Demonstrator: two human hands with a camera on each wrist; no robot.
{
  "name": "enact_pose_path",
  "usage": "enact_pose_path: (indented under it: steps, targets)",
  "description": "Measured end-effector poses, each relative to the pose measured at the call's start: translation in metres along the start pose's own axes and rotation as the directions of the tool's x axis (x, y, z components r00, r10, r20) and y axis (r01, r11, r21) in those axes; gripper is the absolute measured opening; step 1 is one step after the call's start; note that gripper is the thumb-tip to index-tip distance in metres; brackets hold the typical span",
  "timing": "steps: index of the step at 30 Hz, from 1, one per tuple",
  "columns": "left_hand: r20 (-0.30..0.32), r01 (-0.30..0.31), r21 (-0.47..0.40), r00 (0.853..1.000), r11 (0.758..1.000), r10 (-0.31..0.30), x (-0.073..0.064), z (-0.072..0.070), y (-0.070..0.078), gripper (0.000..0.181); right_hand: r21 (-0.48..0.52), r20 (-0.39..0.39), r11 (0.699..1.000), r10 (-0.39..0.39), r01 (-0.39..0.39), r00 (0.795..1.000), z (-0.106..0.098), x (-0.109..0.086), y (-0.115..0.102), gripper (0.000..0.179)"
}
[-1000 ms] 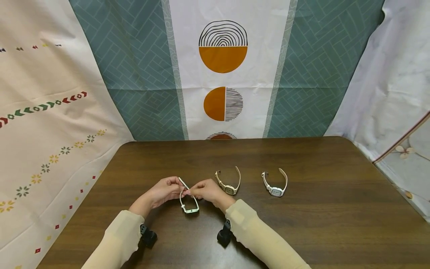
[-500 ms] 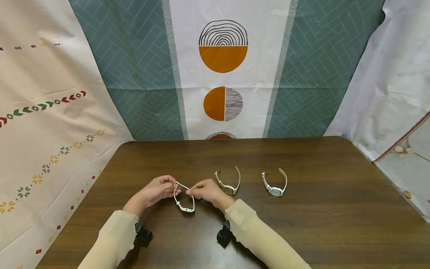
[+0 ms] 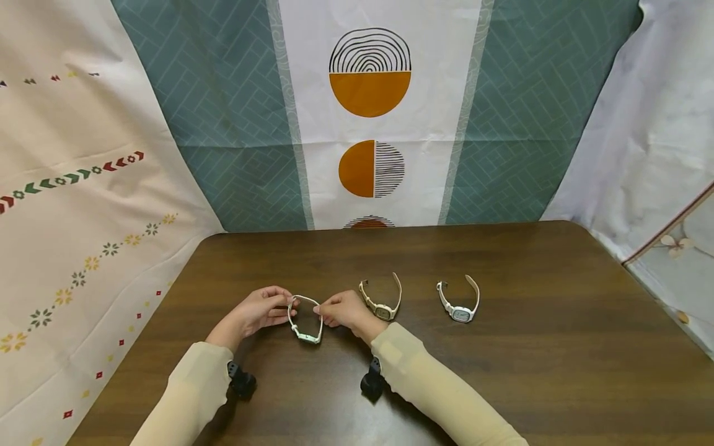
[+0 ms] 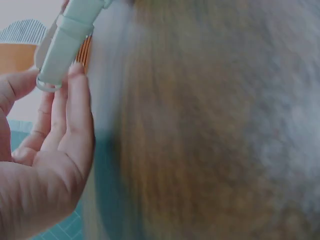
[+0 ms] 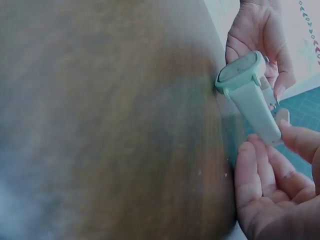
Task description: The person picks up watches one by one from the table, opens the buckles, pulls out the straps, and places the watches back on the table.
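Note:
Both hands hold a pale mint-green wristwatch (image 3: 308,338) just above the table, its strap forming a loop with the face toward the person. At the buckle end, the left hand (image 3: 253,314) pinches the strap; the left wrist view shows the thumb against the metal buckle (image 4: 48,86). The right hand (image 3: 347,313) pinches the other side of the strap. In the right wrist view, the strap (image 5: 255,112) runs from the watch face (image 5: 241,69) to the right thumb. Fingers partly hide how the strap ends meet.
Behind the right hand lies a beige watch (image 3: 383,311) with its strap unfastened. Farther right is a white watch (image 3: 461,314), also unfastened. The brown wooden table (image 3: 558,347) ends at a patterned cloth (image 3: 385,124). Black wrist cameras (image 3: 242,381) hang under the sleeves.
The left hand has drawn left, away from the right hand. The strap's free end, which stuck up between the fingers, now spans across between the hands, and the loop is wider.

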State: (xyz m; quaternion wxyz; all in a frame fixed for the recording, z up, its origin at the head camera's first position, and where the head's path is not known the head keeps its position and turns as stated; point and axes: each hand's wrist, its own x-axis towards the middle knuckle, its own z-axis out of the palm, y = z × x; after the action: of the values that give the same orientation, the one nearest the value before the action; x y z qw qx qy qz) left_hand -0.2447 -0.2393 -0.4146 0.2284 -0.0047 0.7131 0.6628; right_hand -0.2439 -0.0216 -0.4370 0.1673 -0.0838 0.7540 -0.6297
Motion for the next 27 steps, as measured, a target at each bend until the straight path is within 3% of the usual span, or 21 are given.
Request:
enact_pose_path:
  steps: [5, 6, 9, 16, 21, 27]
  targets:
    - [-0.053, 0.027, 0.024, 0.998, 0.999, -0.026, 0.000, 0.005, 0.003, 0.025, 0.024, -0.054, 0.998, 0.059, -0.058, 0.997, 0.002, 0.012, 0.008, 0.018]
    - [-0.059, 0.029, 0.028, 0.998, 0.999, -0.027, 0.000, 0.005, 0.004, 0.029, 0.045, -0.060, 0.998, 0.041, -0.038, 0.997, 0.002, 0.015, 0.012, 0.018]
    - [-0.085, 0.025, 0.027, 0.996, 0.999, -0.022, 0.001, 0.007, 0.007, 0.035, 0.076, -0.087, 0.995, 0.072, -0.065, 0.994, 0.003, 0.013, 0.007, 0.016]
    - [-0.093, -0.002, 0.053, 0.996, 0.999, 0.007, 0.005, 0.010, 0.007, 0.034, 0.094, -0.132, 0.992, 0.102, -0.090, 0.986, 0.002, -0.002, -0.012, 0.012]
    - [-0.111, -0.016, 0.053, 0.994, 0.998, 0.021, 0.007, 0.010, 0.008, 0.032, 0.067, -0.176, 0.991, 0.123, -0.112, 0.977, 0.003, 0.004, -0.012, 0.012]
    - [-0.185, -0.002, 0.108, 0.982, 0.994, 0.022, 0.007, 0.008, 0.015, 0.028, -0.014, -0.254, 0.992, 0.119, -0.127, 0.960, 0.004, 0.011, -0.018, 0.013]
